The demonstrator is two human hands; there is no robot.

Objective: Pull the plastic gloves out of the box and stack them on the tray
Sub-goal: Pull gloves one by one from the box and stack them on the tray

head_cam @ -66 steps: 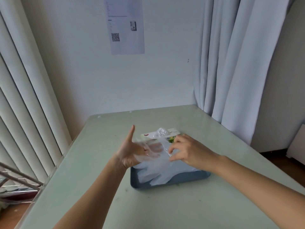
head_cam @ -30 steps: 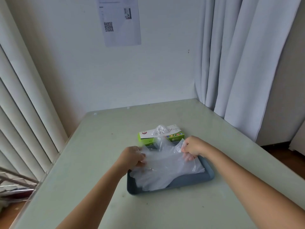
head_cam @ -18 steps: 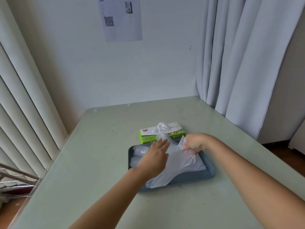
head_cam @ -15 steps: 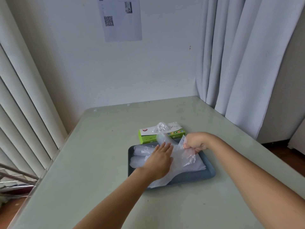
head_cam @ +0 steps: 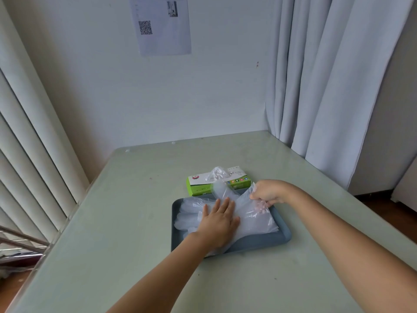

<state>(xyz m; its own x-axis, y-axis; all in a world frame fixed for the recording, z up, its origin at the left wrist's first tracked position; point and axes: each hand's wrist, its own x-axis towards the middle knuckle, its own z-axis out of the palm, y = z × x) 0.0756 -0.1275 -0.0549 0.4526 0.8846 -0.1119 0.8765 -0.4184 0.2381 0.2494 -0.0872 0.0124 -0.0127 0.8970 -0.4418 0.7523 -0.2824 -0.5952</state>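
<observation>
Head view: my left hand (head_cam: 217,224), fingers straight, presses the plastic gloves (head_cam: 189,211) onto the blue tray (head_cam: 266,241).
Right hand (head_cam: 268,192): pinches the top glove (head_cam: 252,212) by its edge, near the green glove box (head_cam: 198,186).
Care: I should smooth outward before letting go.

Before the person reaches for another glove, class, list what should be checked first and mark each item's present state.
1. Left hand lies flat on the glove pile, pinning it: ok.
2. Right hand free of the top glove: not ok, it pinches the glove's edge.
3. Top glove flat on the pile: not ok, its right side is lifted.
4. Pile inside the tray: cannot tell, the left arm hides the near rim.
5. Next glove sticks up from the box: ok.
</observation>
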